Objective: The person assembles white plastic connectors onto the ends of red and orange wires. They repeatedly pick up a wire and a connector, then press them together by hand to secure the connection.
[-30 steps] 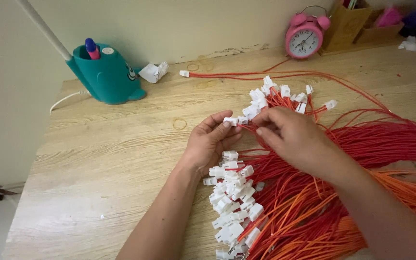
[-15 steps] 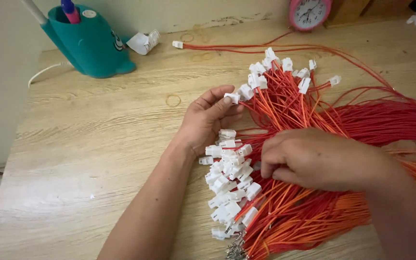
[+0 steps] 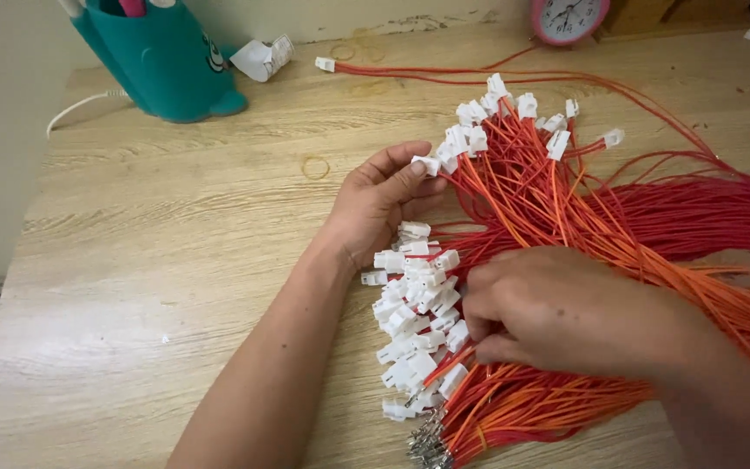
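Left hand (image 3: 375, 204): thumb pinching white connector (image 3: 427, 165) of fanned red wire bundle (image 3: 566, 217) (mid-table). Right hand (image 3: 557, 313): fingers closed on orange-red wires (image 3: 453, 360) beside white connector pile (image 3: 414, 321). Teal holder (image 3: 162, 61), top left.

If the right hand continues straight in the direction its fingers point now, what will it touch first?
The right hand points left, toward the lower cluster of white connectors. Its fingertips already seem to be at that cluster's edge, so it would probably meet those connectors first. The bare wooden table lies beyond them.
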